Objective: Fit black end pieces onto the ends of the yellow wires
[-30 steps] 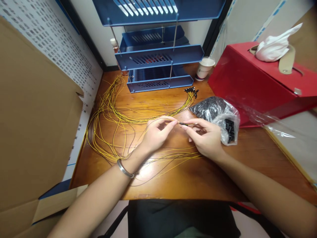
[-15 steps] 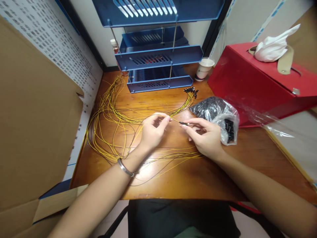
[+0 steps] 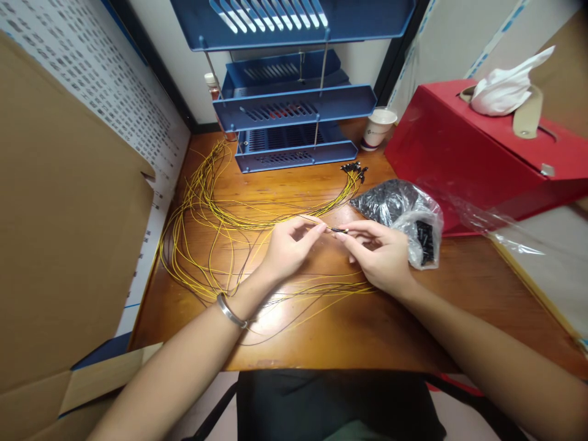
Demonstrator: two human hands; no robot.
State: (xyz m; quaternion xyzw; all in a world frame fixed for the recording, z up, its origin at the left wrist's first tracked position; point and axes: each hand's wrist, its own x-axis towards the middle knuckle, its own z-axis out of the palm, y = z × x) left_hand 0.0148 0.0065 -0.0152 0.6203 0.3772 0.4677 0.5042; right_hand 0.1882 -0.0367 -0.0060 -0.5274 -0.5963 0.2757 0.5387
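A small black connector [image 3: 339, 230] is pinched between the thumb and fingers of my right hand [image 3: 384, 254]. From its left end runs a thin wire, which my left hand [image 3: 293, 246] grips between thumb and forefinger, close beside the connector. Both hands hover over the middle of the table, fingertips nearly meeting. Behind and left of them lies a loose bundle of yellow and dark wires [image 3: 188, 208], curving round to a cluster of black ends [image 3: 354, 170]. More wires [image 3: 312, 288] stretch across the table beneath my forearms, their right ends hidden by my right hand.
An open plastic bag [image 3: 390, 199] of black parts lies just beyond my right hand. Further right stands a red tissue box [image 3: 468, 153]. Blue tiered trays [image 3: 294, 159] and a paper cup [image 3: 378, 128] line the back. Cardboard [image 3: 68, 202] walls off the left side.
My left hand has slid right along the wire, closing most of the gap to the connector. My right hand has stayed almost in place, still holding the connector.
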